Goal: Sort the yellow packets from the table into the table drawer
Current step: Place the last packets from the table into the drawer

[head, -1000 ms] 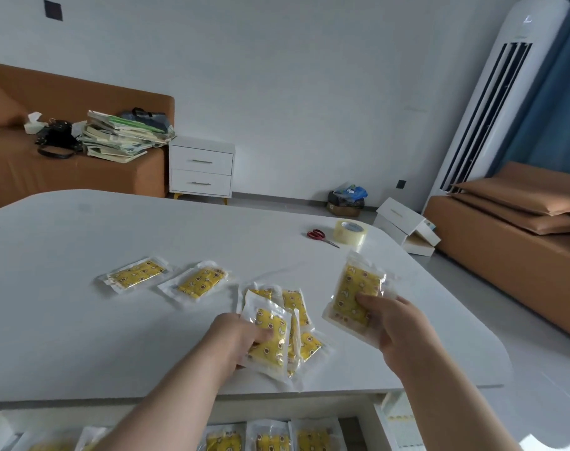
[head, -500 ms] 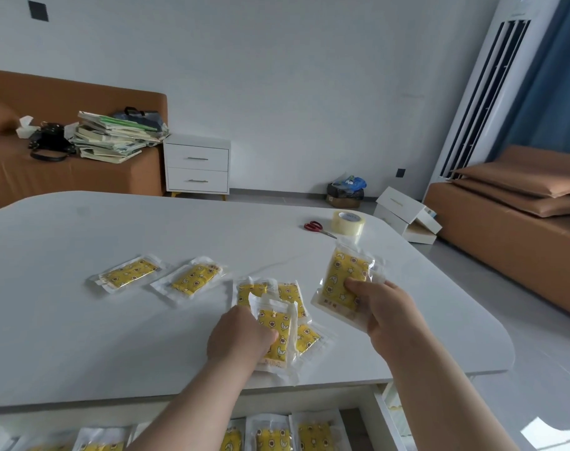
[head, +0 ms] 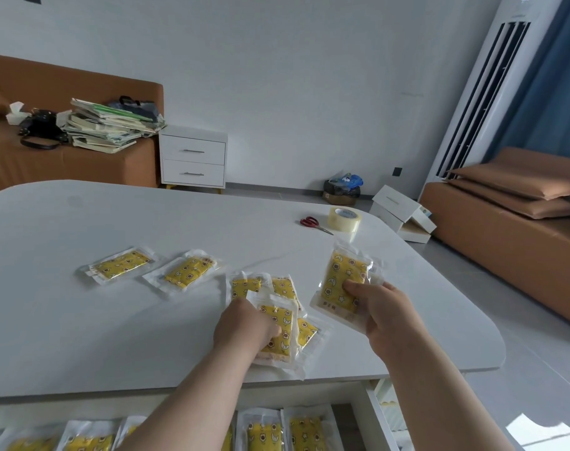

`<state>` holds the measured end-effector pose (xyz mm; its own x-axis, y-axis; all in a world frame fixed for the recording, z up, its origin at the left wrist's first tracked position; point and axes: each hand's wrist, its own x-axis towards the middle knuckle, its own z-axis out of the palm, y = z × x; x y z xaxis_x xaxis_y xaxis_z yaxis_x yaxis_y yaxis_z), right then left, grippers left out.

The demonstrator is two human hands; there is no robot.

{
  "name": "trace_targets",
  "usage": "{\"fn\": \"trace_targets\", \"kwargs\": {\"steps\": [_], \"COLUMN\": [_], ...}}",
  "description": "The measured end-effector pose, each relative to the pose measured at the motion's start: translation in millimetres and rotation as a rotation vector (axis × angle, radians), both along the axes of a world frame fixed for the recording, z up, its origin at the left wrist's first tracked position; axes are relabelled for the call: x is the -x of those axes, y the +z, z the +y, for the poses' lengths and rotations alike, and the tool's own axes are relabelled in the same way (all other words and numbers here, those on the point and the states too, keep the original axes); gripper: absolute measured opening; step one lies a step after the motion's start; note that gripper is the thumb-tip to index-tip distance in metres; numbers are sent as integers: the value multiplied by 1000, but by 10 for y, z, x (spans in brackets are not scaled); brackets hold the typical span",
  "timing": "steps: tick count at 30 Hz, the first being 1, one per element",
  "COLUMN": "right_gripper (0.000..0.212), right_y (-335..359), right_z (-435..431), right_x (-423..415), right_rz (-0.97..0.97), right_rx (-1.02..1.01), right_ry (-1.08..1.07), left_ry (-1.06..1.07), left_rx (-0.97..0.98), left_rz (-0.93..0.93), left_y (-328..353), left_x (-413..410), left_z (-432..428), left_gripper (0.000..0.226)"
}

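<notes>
White wall (head: 293, 76), grey floor (head: 537, 369), brown sofa (head: 65, 157) — white nightstand (head: 193, 161), standing air conditioner (head: 482, 92), blue curtain (head: 557, 76)

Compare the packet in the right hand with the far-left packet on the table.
The right-hand packet is held above the table, gripped by the right hand; the far-left packet lies flat on it, untouched. The right-hand packet's long side points away from the camera; the far-left packet lies crosswise. Both show yellow patterned contents in clear wrappers.
</notes>
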<state>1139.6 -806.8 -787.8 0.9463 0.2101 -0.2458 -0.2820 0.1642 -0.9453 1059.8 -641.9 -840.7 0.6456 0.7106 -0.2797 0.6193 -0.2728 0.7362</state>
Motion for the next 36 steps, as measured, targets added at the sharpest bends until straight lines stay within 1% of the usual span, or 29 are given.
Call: {"fn": "trace_targets", "kwargs": {"steps": [3, 5, 9, 11, 14, 15, 17, 20, 25, 29, 34, 36], "right_gripper": [19, 19, 19, 18, 20, 21, 22, 22, 20, 20, 21, 20], "right_y": [-3, -13, -16, 0, 15, 14, 10, -12, -103, -252, -341, -350], "right_z": [-28, -38, -35, -32, -26, -15, 21, 78, 234, 649, 1260, 1456], "right_x": [-16, -29, -39, -38, -43, -46, -39, -24, 13, 102, -24, -113], "right_rz": [-4, -2, 7, 9, 15, 17, 22, 30, 3, -15, -51, -113], "right_rx": [-2, -2, -7, -11, -28, -32, -32, -6, 87, 265, 463, 610], "right_ry": [-9, -14, -20, -30, -53, -61, -64, -31, 14, 118, 136, 138], "left_ry": [30, 62, 93, 90, 71, 73, 96, 174, 261, 259, 281, 289], "left_rx": [103, 187, 426, 562, 748, 778, 817, 868, 851, 850, 848, 851], "left_rz": [-13, -44, -197, -281, -432, -475, -552, -652, -730, -757, -794, -795], "left_y": [11, 4, -14, 16, 159, 211, 295, 336, 325, 336, 298, 261], "left_x": [-20, -38, -37, 8, 122, 168, 276, 450, 708, 790, 792, 783], "left_z": [13, 41, 120, 180, 300, 353, 470, 689, 1010, 1116, 1204, 1230], "left_gripper": [55, 61, 60, 53, 28, 25, 24, 13, 12, 5, 11, 13]}}
